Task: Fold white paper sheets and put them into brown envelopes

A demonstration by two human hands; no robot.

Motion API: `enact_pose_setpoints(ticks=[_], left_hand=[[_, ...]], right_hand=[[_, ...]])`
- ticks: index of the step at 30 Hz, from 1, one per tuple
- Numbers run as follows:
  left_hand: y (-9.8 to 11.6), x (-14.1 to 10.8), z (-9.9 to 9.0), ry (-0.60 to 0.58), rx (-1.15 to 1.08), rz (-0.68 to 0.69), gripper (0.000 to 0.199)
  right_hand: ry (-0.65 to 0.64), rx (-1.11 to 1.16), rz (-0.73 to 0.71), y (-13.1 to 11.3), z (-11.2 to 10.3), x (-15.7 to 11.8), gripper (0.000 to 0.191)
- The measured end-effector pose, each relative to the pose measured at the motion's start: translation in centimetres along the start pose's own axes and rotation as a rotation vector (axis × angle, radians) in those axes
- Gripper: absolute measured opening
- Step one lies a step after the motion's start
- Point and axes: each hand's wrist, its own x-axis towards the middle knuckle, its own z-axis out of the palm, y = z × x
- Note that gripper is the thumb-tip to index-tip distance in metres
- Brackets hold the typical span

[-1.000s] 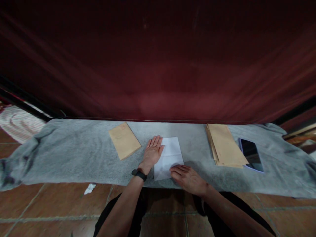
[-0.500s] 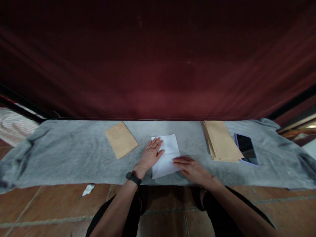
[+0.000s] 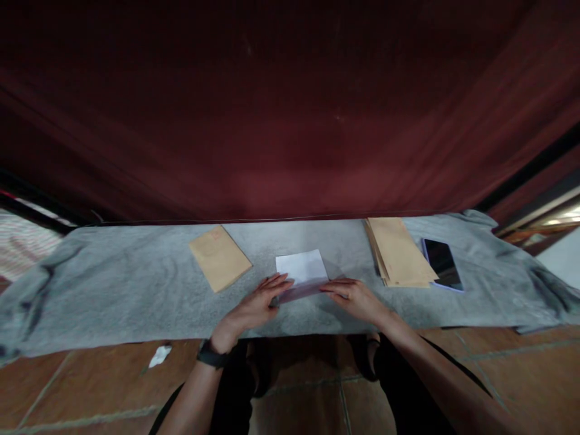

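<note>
A white sheet of paper (image 3: 302, 264) lies on the grey cloth in front of me, its near half lifted and shaded as it bends up at the crease. My left hand (image 3: 259, 303), with a dark band on its wrist, grips the paper's near left side, thumb below the fingers. At the near right edge, my right hand (image 3: 353, 297) has its fingertips closed on the sheet. Left of the paper rests a brown envelope stack (image 3: 221, 258). A second, fanned stack of brown envelopes (image 3: 401, 254) sits to the right, partly against a phone (image 3: 443, 264).
The grey cloth (image 3: 136, 284) covers a long, narrow surface. A dark red upright panel (image 3: 290, 151) borders its far side. On the tiled floor (image 3: 104, 386) below lies a crumpled white scrap (image 3: 160, 356). My legs are close to the near edge.
The near half of the paper has been raised from flat. My left hand has moved off the middle of the sheet to its near left side. The view has shifted slightly.
</note>
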Motion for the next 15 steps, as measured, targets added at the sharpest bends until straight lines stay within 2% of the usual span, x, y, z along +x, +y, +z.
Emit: enact_pose_setpoints(ticks=[3, 6, 8, 11, 15], left_hand=[[1.1, -0.6, -0.2, -0.081, -0.087, 0.0, 0.053], [1.5, -0.6, -0.2, -0.03, -0.164, -0.067, 0.039], [1.3, -0.5, -0.1, -0.052, -0.187, -0.068, 0.036], [0.8, -0.7, 0.0, -0.109, -0.167, -0.031, 0.033], [0.7, -1.2, 0.2, -0.091, -0.15, -0.014, 0.027]], right_hand=[[-0.012, 0.04, -0.014, -0.8, 0.0, 0.5, 0.031], [-0.014, 0.076, 0.025, -1.1, 0.0, 1.0, 0.027], [-0.06, 0.108, 0.036, -0.9, 0.0, 1.0, 0.026], [-0.172, 0.112, -0.034, 0.1, 0.4, 0.7, 0.029], [-0.171, 0.083, -0.037, 1.0, 0.9, -0.2, 0.027]])
